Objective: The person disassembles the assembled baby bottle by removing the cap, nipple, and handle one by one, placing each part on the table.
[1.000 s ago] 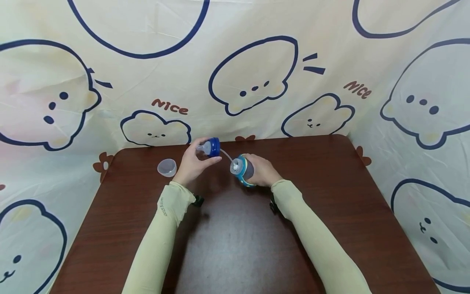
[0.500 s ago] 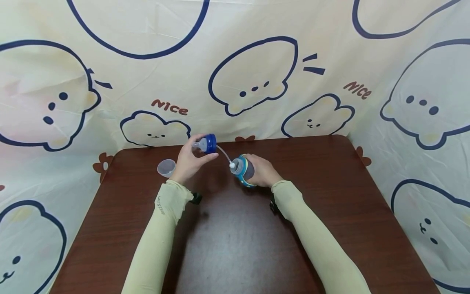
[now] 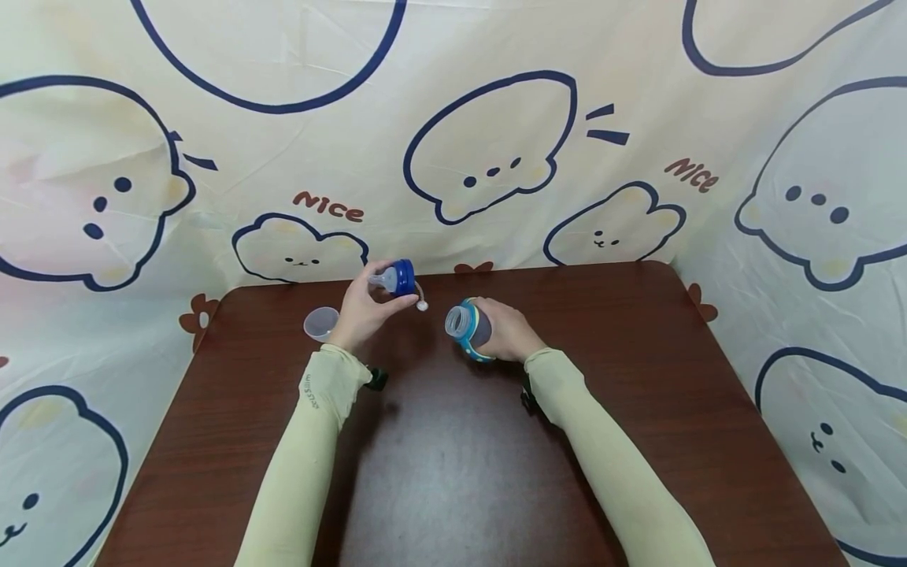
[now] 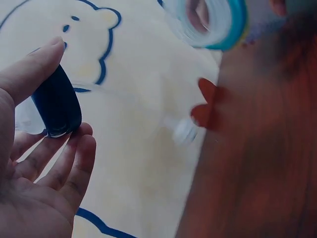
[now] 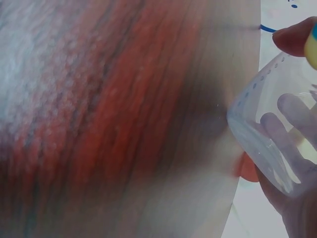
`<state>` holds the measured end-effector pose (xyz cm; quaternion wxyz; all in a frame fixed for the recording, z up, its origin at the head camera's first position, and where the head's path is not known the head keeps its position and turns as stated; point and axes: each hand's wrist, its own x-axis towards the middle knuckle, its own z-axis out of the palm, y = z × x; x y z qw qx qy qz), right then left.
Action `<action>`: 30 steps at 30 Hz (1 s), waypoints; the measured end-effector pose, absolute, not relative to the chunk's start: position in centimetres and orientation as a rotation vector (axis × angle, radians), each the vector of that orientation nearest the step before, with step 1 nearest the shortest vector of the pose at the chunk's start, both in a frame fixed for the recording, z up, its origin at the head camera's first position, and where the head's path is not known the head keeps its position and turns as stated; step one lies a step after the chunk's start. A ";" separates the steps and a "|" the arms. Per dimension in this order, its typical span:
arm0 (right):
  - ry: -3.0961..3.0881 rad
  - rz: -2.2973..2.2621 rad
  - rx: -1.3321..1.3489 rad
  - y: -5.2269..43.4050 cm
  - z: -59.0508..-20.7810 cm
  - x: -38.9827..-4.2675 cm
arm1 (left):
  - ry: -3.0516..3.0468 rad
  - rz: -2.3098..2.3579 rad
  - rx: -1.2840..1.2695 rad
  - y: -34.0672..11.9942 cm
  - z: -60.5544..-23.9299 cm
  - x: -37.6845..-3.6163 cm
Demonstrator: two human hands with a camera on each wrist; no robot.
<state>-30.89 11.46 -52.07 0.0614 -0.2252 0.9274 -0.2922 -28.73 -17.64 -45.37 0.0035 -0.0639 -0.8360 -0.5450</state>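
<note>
My left hand (image 3: pixel 359 316) pinches a blue bottle collar (image 3: pixel 404 277) between thumb and fingers. A clear teat (image 3: pixel 385 279) points left from the collar, toward my palm. A thin straw with a white weighted end (image 3: pixel 422 305) hangs from the collar's other side, apart from the bottle. My right hand (image 3: pixel 509 328) grips a clear baby bottle (image 3: pixel 459 321) with a turquoise ring and handle, tilted with its uncovered mouth to the left. In the right wrist view, fingers show through the bottle's transparent body (image 5: pixel 255 116); its top lies outside that view.
A clear dome-shaped cap (image 3: pixel 321 323) sits on the dark brown table (image 3: pixel 439 472), left of my left hand. Behind and beside the table hangs a cream curtain (image 3: pixel 397 47) with cartoon drawings.
My left hand has moved slightly up and left with the collar. The straw's white end has come out of the bottle mouth and now dangles free. My right hand stays nearly still.
</note>
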 end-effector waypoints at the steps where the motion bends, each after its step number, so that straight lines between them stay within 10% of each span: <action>1: 2.805 -0.888 -0.682 11.4 -52.1 -30.9 | -2.625 -1.701 -0.201 -17.7 -45.6 -28.8; 30: 2.802 -0.893 -0.646 11.3 -52.1 -30.9 | -2.608 -1.706 -0.110 -18.5 -49.8 -30.0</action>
